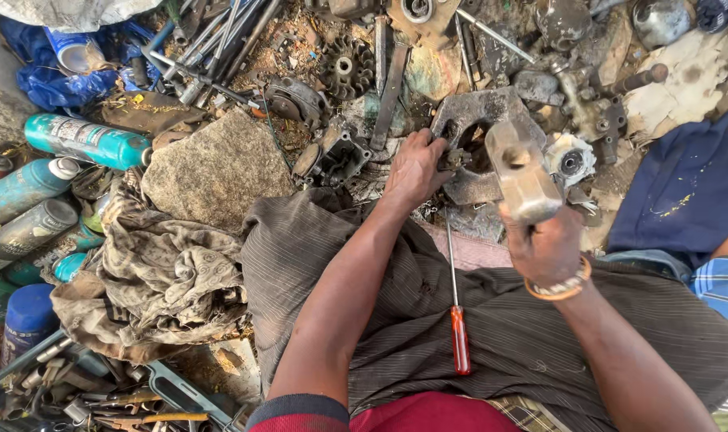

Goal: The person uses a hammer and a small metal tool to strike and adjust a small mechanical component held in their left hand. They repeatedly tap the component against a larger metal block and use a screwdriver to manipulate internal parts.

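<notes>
Right hand [546,244] grips a hammer [524,172]; left hand [416,170] pinches a small part [453,158] beside teal spray cans [88,141]

Even soft daylight, faint shadows, sharp centre, wide-angle stretch at edges.

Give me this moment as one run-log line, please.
left hand: steadies metal part | right hand: holds hammer raised | screwdriver: on lap

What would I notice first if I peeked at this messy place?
The big metal hammer head, raised in the right hand at centre right. Just left of it, the left hand presses on a dark, grimy metal part on the ground. A red-handled screwdriver lies on the striped cloth over the person's lap.
</notes>
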